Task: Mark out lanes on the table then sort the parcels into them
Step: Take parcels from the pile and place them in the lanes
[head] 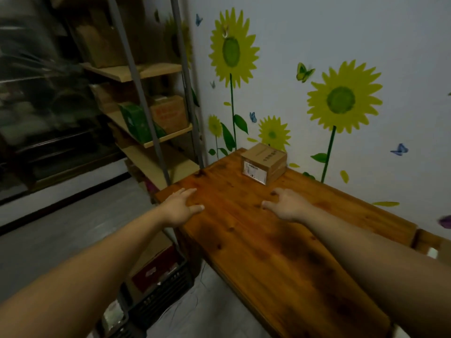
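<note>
Both of your hands are empty and spread. Your left hand [179, 206] lies flat, fingers apart, at the 9 o'clock edge of the worktop [280, 252]. Your right hand [286, 203] hovers or rests near the centre with its fingers loosely splayed; whether its palm touches the wood is hard to tell.

Only 1 parcel [264, 163] shows on the worktop. It is a small cardboard box with a white label on its near face, sitting at about 12 o'clock from your hands, close to the sunflower wall [317, 32] and clear of both hands.

No lane marks, tape or marker are visible anywhere on the wood, so the lanes look not yet laid out. That is the first risk: if you start moving the parcel now, you sort into nothing and must redo it.

The second risk sits under your left hand. It is right at the worktop's edge, above the crates [158, 284] on the floor, so a lane drawn that far over leaves parcels liable to tip off.

The third is the parcel itself. It occupies the far end where a lane would run, and a sweep of your right hand toward 12 o'clock could shove it against the wall or skew your line.

The room is dim, so faint marks may be hard to read.
</note>
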Demonstrator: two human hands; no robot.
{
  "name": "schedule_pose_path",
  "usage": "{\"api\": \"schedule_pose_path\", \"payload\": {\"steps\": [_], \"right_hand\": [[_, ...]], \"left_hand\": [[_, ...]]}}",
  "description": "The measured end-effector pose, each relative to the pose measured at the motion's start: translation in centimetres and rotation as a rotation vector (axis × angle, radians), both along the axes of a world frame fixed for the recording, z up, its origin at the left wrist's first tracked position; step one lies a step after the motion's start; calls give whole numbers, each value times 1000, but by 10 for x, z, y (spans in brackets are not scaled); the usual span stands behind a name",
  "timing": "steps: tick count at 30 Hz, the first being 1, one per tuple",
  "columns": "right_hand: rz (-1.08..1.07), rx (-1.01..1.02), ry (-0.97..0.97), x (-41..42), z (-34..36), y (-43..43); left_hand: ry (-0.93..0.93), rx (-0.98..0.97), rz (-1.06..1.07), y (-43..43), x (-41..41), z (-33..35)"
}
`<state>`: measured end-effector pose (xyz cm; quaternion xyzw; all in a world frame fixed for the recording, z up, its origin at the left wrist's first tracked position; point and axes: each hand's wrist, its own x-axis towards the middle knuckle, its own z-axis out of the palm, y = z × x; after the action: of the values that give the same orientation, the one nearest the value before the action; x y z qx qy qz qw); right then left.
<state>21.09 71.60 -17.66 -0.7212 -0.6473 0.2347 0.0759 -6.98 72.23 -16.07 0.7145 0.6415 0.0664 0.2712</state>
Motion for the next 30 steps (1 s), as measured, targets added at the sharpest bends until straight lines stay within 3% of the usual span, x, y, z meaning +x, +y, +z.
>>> {"api": "schedule_pose_path", "payload": {"steps": [5,12,19,25,30], "right_hand": [[-126,-17,3,-18,-4,59],[-263,-6,75,6,-16,147],[-459,30,341,52,-54,260],[-647,-100,556,58,-101,320],[-733,-73,726,57,-118,331]], "left_hand": [[-36,-49,-83,94,-18,6],[-65,-128,-200,224,25,-19],[5,-212,-267,357,114,-55],[-117,-240,-196,432,179,-84],[-224,-402,-138,453,198,-109]]}}
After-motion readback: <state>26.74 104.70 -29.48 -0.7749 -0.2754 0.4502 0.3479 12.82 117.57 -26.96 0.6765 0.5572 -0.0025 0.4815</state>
